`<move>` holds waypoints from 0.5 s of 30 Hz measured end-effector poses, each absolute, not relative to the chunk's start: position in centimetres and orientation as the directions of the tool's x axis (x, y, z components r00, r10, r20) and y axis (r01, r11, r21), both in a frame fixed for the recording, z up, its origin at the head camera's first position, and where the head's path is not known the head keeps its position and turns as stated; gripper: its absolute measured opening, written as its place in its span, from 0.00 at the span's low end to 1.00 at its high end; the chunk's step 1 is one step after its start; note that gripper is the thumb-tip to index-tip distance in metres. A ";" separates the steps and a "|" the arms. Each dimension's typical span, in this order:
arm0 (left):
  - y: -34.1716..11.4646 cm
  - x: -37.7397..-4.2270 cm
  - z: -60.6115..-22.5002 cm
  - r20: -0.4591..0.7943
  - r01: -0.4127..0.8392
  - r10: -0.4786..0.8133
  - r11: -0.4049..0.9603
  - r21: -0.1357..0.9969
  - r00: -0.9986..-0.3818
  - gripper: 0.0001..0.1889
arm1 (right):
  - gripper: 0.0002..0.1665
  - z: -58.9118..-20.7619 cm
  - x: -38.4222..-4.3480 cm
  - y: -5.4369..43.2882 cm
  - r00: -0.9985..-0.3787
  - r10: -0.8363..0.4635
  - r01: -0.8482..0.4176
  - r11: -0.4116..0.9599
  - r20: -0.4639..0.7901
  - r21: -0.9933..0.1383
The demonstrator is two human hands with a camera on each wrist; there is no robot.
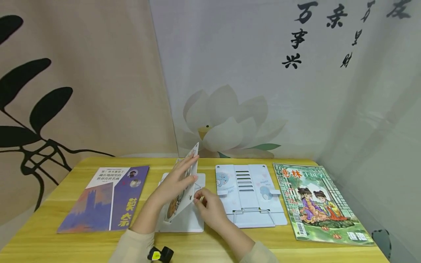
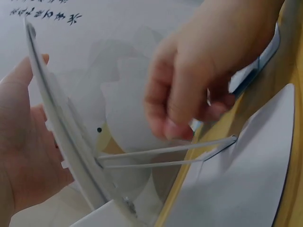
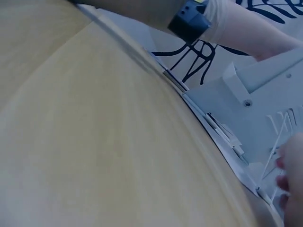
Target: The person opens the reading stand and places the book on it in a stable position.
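A white book stand (image 1: 187, 223) with a cartoon-printed front lies with its base on the table and its panel raised steeply. My left hand (image 1: 177, 180) rests on the printed face, fingers straight, thumb near the right edge. Behind the panel, in the left wrist view, a thin wire prop (image 2: 165, 153) spans to the white base (image 2: 236, 175). My right hand (image 1: 212, 208) is just right of the panel, its fingers curled. In the left wrist view its fingertips hang slightly above the wire, apart from it, and nothing shows between them.
A second book stand (image 1: 253, 197), folded flat with blue prints, lies right of my right hand. Beyond it lies a green magazine (image 1: 325, 208). At the left is a purple book (image 1: 102, 201). A printed curtain (image 1: 246, 73) rises behind the wooden table (image 1: 296, 252).
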State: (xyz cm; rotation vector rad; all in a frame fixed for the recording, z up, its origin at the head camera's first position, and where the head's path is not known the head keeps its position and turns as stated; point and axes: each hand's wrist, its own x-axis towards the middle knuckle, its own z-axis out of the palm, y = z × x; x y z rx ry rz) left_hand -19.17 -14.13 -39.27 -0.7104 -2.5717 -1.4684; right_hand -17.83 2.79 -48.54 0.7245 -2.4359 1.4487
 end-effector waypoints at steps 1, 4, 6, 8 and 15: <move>-14.4 -19.2 -39.3 0.302 0.433 0.342 0.426 0.794 -0.890 0.30 | 0.06 -48.4 -17.7 2.7 -0.848 -0.273 -0.528 0.378 0.454 -0.760; -15.1 -19.5 -39.3 0.309 0.427 0.322 0.417 0.802 -0.895 0.28 | 0.07 -47.9 -17.4 2.4 -0.811 -0.186 -0.584 0.304 0.555 -0.752; -15.4 -20.0 -39.1 0.323 0.432 0.310 0.408 0.804 -0.894 0.27 | 0.09 -47.4 -17.1 2.3 -0.772 -0.135 -0.632 0.266 0.620 -0.728; -15.7 -20.7 -38.9 0.331 0.434 0.300 0.409 0.802 -0.895 0.27 | 0.11 -46.7 -16.8 2.2 -0.730 -0.093 -0.677 0.237 0.677 -0.697; -15.6 -24.2 -38.2 0.308 0.401 0.272 0.421 0.814 -0.912 0.28 | 0.19 -44.0 -15.1 2.0 -0.552 -0.042 -0.828 0.151 0.833 -0.540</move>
